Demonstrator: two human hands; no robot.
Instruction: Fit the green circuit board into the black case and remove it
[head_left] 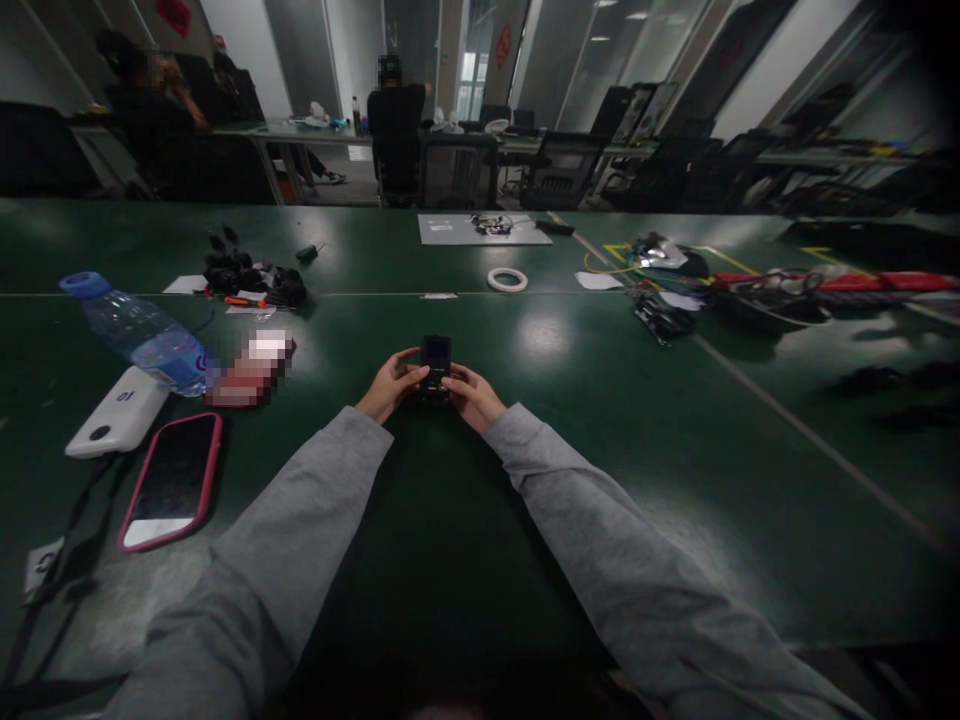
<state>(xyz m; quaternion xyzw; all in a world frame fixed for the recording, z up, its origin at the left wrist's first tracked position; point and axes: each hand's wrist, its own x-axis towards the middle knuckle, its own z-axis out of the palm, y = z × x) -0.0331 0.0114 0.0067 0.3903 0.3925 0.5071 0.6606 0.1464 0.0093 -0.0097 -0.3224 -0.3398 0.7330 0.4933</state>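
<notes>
A small black device (436,358) with a dark screen is held upright between both hands, over the middle of the green table (450,480). My left hand (392,385) is closed round its left side, with the thumb on the front near the lower edge of the screen. On the right side, my right hand (472,396) grips it too, its thumb on the lower front by the buttons. The fingers behind the device are mostly hidden. Beyond the hands lies a white ring (507,280), touched by neither.
At left are a plastic bottle (142,335), a white power bank (120,412), a pink-edged phone (174,480) and a red item (255,372). Farther back are black parts (255,280) and a grey board (442,232). Cables (667,262) lie right. People sit beyond.
</notes>
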